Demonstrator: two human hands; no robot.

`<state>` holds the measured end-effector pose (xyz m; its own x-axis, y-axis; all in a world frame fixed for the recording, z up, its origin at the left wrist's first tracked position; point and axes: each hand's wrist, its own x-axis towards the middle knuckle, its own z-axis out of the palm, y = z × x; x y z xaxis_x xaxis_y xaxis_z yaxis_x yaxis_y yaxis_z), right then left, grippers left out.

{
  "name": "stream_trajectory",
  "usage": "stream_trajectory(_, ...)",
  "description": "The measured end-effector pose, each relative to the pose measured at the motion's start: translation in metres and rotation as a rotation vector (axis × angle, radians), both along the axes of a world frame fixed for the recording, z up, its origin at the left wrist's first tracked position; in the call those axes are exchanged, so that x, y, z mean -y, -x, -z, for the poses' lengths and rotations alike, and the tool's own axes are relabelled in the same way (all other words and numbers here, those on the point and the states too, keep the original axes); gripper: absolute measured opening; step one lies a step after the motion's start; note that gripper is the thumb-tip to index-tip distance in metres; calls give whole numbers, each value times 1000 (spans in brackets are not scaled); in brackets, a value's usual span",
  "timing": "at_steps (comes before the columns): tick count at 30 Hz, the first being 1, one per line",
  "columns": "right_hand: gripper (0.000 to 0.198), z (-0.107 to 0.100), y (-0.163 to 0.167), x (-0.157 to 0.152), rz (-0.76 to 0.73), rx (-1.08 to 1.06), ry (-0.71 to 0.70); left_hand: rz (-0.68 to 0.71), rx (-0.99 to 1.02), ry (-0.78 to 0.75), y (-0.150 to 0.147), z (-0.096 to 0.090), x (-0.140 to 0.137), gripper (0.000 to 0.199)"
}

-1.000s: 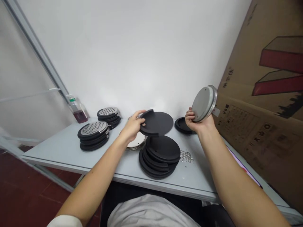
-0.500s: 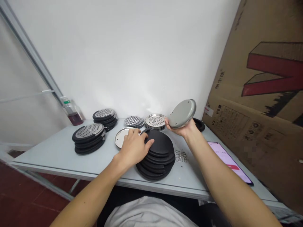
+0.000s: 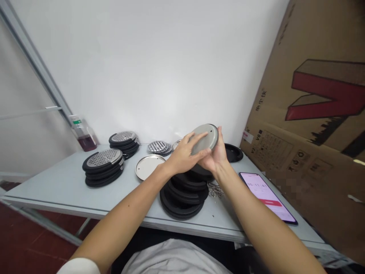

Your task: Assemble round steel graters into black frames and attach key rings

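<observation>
A round grey metal plate (image 3: 203, 137) with a small hole near its edge is raised, tilted, above the black stack. My right hand (image 3: 217, 152) supports it from behind and the right side, the fingertips rising past its edge. My left hand (image 3: 185, 154) grips it from the left, with fingers across its face and the thumb along the lower edge. Below both hands is a leaning stack of black round discs (image 3: 182, 209), its upper part partly covered by my left hand. A shallow silver round plate (image 3: 148, 166) lies left of the stack, partly behind my left forearm.
Two stacks of black-rimmed grater discs (image 3: 104, 163) stand left. Small grater plates (image 3: 157, 146) lie by the wall. Metal rings and clips (image 3: 216, 190) lie right of the stack, near a phone (image 3: 268, 198). A black round part (image 3: 234, 153), a bottle (image 3: 85, 139) and a large carton (image 3: 310, 144) border the table.
My left hand has left the black stack and now grips the grey plate. My right hand has brought the plate left and slightly lower, over the stack.
</observation>
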<state>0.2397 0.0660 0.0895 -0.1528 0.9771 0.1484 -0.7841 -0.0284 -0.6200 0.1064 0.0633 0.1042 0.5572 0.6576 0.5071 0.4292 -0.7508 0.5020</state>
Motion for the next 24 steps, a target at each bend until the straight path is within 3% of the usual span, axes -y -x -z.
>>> stream_trajectory(4,61,-1,-3,2,-3,94,-45,-48,37,-55,10,7,4,54)
stream_trajectory(7,59,1,-1,3,-84,100,-24,-46,69,-104,16,12,5,50)
stream_trajectory(10,60,6,4,1,-184,52,8,-9,227,-30,22,13,-1,45)
stream_trajectory(12,64,9,7,-2,-207,14,25,-46,450,153,27,12,-10,43)
stream_trajectory(16,74,16,9,-10,-217,-71,67,-144,1028,763,42,10,-36,57)
stream_trajectory(18,77,20,8,-13,-201,-94,104,-126,1162,963,52,11,-50,60)
stream_trajectory(20,77,23,5,-16,-163,-92,146,-210,1150,961,63,13,-61,52)
stream_trajectory(24,81,24,-5,-21,-79,-65,170,-493,1046,726,93,20,-68,24)
